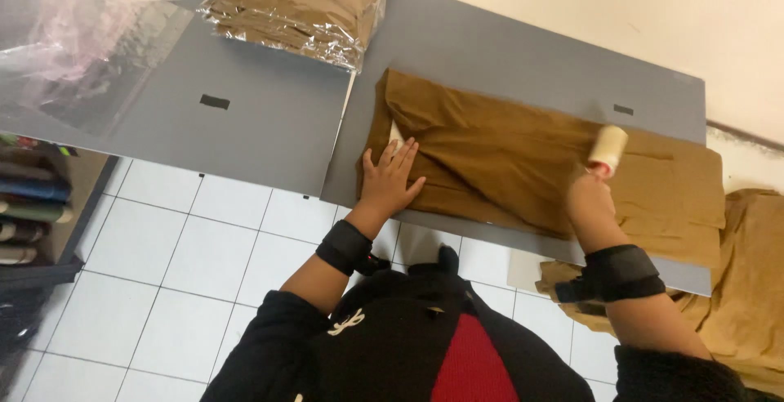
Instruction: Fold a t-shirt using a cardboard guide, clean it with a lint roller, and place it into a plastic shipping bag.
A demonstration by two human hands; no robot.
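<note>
A brown garment (pixel 523 165) lies spread flat on a grey table (pixel 506 59). My left hand (pixel 390 177) presses flat on its left end, fingers apart. My right hand (pixel 590 198) grips the handle of a lint roller (pixel 608 147), whose pale roll rests on the cloth near the garment's right half. Both wrists wear black bands.
A stack of folded brown garments in clear plastic (pixel 294 6) sits at the table's far edge. Loose clear plastic bags (pixel 73 34) lie at the far left. More brown cloth (pixel 747 288) hangs off the right. A shelf of folded items (pixel 33 206) stands on the white tiled floor (pixel 180 247).
</note>
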